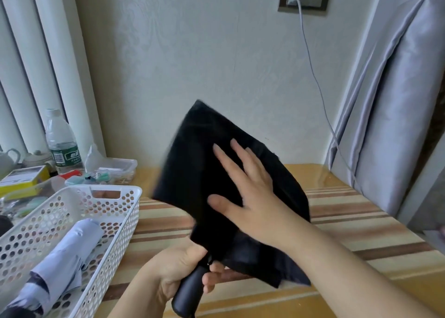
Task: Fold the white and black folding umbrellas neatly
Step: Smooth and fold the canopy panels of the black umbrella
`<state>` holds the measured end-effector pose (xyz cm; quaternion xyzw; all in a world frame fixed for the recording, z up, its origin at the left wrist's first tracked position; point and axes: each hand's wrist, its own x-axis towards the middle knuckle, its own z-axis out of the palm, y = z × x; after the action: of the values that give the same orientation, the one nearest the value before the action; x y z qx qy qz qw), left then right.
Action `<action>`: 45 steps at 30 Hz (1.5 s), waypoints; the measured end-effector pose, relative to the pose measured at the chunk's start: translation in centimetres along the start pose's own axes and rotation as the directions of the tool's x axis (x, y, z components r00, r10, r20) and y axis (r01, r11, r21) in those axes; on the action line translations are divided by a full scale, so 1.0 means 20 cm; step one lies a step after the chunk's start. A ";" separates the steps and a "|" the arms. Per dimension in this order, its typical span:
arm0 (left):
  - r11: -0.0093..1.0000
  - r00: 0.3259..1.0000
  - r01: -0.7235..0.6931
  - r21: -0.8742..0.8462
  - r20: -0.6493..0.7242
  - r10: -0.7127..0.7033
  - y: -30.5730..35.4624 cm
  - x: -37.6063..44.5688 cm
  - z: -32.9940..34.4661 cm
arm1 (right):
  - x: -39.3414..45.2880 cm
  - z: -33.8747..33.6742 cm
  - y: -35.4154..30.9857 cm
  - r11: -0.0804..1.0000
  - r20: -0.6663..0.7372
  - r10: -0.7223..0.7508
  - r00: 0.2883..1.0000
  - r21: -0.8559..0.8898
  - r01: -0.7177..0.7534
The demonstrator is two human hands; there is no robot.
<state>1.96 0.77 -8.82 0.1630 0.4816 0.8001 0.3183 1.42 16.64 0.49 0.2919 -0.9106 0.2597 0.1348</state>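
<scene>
Black cloth fills the middle of the frame: the black umbrella [231, 187] stands tilted above the table [361, 221], its canopy loose and not yet wrapped. My left hand [178, 267], at lower centre, grips its handle [187, 291] with fingers curled round it. My right hand [245, 190] lies flat on the canopy, fingers straight and spread, pressing a panel and holding nothing.

What I judge could go wrong: the fabric hangs in uneven flaps below my right wrist, and if I twist the handle before each panel is smoothed flat, the pleats will bunch and the roll will come out lumpy. A flat palm has little hold on slick cloth, so a panel may slide out from under it and spring open. If a rib is caught crooked inside the folds, forcing the wrap could bend it; I cannot see the ribs from here. The strap is not visible either, so I may wrap it under by mistake.

The white basket [115, 211], at lower left, has perforated walls and holds the white umbrella [60, 262], lying collapsed along its length with the cloth somewhat loose. Behind it, at middle left, a clear box [120, 166] holds small items I cannot make out, near a bottle [61, 141] and a yellow box [21, 180].
</scene>
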 end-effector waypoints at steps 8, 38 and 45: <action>0.984 0.997 0.054 0.169 -0.068 -0.043 0.01 0.02 0.13 | 0.08 0.09 0.02 0.919 -0.115 0.209 0.971 -0.317 -0.235; 0.731 0.834 0.124 0.671 -0.469 0.289 0.05 0.05 0.26 | 0.06 0.11 0.15 0.516 -0.333 0.808 0.485 0.798 -0.311; 0.575 0.740 0.066 0.816 -0.427 0.520 -0.09 0.13 0.32 | 0.05 0.20 0.01 0.571 -0.371 0.762 0.531 0.772 -0.279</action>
<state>4.30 7.28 -7.47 0.0740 0.8316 0.5444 -0.0809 0.09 14.05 -2.54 -0.1059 -0.6952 0.6626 0.2578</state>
